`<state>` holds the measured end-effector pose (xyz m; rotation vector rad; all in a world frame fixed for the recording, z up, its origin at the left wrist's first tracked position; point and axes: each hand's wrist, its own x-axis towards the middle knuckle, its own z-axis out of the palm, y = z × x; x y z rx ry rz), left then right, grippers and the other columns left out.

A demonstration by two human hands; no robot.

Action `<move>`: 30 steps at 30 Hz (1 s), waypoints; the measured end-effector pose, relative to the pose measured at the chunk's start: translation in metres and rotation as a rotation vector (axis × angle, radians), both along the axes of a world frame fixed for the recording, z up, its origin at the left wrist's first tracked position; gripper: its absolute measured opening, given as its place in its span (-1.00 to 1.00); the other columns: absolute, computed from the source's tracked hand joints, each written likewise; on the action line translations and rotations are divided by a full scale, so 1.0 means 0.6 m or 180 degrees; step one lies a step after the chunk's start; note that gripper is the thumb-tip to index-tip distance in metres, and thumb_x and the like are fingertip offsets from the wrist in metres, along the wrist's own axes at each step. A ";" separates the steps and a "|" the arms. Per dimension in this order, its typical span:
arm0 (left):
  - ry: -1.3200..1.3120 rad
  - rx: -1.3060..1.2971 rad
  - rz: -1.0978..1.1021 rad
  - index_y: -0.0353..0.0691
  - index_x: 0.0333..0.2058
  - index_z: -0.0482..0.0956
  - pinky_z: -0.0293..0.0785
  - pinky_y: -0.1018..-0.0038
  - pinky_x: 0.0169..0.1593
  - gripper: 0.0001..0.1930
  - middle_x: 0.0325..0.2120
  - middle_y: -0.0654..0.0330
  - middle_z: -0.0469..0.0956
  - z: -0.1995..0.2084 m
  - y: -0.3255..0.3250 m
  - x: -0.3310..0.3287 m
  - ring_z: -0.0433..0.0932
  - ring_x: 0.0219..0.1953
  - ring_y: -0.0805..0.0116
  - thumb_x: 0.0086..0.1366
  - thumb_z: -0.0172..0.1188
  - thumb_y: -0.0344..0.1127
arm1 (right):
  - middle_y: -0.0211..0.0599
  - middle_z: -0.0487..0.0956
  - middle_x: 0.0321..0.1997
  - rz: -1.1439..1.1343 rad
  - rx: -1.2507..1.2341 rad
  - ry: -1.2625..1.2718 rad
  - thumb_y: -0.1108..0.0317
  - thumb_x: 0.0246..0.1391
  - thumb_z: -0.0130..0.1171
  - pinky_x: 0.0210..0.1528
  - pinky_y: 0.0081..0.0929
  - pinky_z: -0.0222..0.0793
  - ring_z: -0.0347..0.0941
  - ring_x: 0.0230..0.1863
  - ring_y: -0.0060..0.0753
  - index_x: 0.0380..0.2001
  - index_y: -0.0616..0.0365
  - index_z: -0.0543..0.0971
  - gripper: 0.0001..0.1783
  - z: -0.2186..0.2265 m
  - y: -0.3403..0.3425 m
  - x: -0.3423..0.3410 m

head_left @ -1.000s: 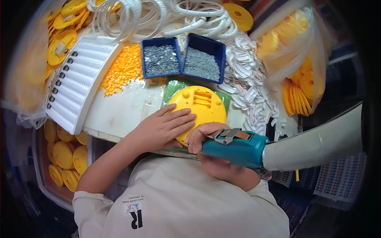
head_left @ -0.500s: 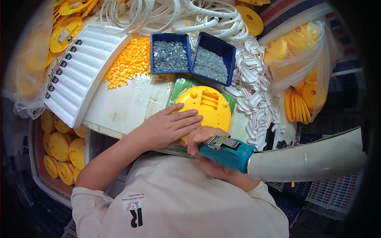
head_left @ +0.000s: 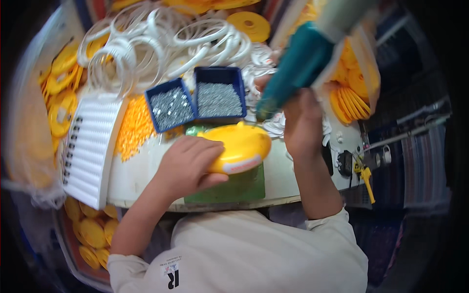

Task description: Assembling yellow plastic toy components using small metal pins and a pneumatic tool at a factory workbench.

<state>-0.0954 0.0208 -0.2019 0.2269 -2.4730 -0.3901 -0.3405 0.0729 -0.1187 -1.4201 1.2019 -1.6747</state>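
My left hand [head_left: 188, 161] grips the near left edge of a round yellow plastic housing [head_left: 244, 141]. The housing is tilted up off the green mat [head_left: 229, 190], and a white label shows on its near side. My right hand [head_left: 305, 129] is raised to the right of it, wrapped round a teal electric screwdriver [head_left: 303, 63], which is blurred by motion. The tool's narrow end points down to the left, close beside the housing. Its upper end runs into a pale tube [head_left: 349, 17]. Some right fingers are hidden behind the tool.
Two blue bins, the left bin [head_left: 166, 87] and the right bin [head_left: 218, 75], hold small metal parts. Orange pieces [head_left: 132, 129] lie beside a white ridged tray [head_left: 93, 146]. White rings [head_left: 141, 46] are heaped behind. At right are stacked yellow discs [head_left: 349, 102] and a black block [head_left: 345, 163].
My right hand has swung the screwdriver up and right, away from my body. My left hand has gone from lying flat on the housing to gripping and tilting it. The view has shifted.
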 end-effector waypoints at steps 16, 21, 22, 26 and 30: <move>0.0659 0.0357 0.0601 -0.25 0.07 0.59 0.53 0.16 0.05 -0.55 -0.03 -0.02 0.65 0.000 -0.019 -0.021 0.65 -0.04 -0.04 0.29 0.38 -0.15 | -0.03 0.57 0.22 -0.1112 -0.0692 0.2738 0.16 0.16 0.42 0.10 -0.17 0.53 0.58 0.09 -0.01 0.25 0.11 0.59 -0.39 -0.155 0.067 0.000; 0.0525 -0.0206 0.0260 -0.01 0.09 0.59 0.60 0.04 0.03 -0.53 0.06 -0.03 0.62 -0.032 0.017 0.014 0.65 0.02 -0.09 0.17 0.40 -0.38 | -0.01 0.64 0.08 -0.0667 -0.1049 0.2221 0.08 0.29 0.23 -0.01 -0.22 0.58 0.64 -0.04 -0.02 0.15 0.19 0.63 -0.50 -0.155 0.094 -0.017; 0.0509 -0.0163 0.0278 -0.01 0.09 0.59 0.60 0.04 0.03 -0.53 0.06 -0.03 0.62 -0.039 0.030 0.025 0.65 0.02 -0.09 0.17 0.40 -0.38 | 0.05 0.65 0.04 -0.0415 -0.1036 0.1612 0.07 0.34 0.14 -0.01 -0.24 0.58 0.64 -0.05 -0.03 0.12 0.26 0.63 -0.50 -0.162 0.103 -0.017; 0.0157 -0.0426 -0.0084 0.07 -0.02 0.68 0.53 0.15 0.15 -0.65 0.05 0.18 0.65 -0.062 0.089 0.059 0.64 0.09 0.10 0.20 0.34 -0.38 | -0.01 0.64 -0.13 -0.0340 -0.0284 0.0871 0.13 0.39 0.02 -0.04 -0.33 0.54 0.62 -0.17 -0.19 0.00 0.38 0.62 -0.53 -0.193 0.124 -0.012; -0.0374 -0.0442 -0.0104 0.04 0.07 0.68 0.39 0.28 0.29 -0.63 0.10 0.31 0.65 -0.083 0.114 0.067 0.62 0.14 0.35 0.27 0.29 -0.32 | -0.14 0.62 -0.15 -0.0368 0.0399 0.0436 0.22 0.45 -0.11 0.01 -0.41 0.49 0.58 -0.13 -0.32 -0.08 0.38 0.61 -0.58 -0.229 0.142 -0.001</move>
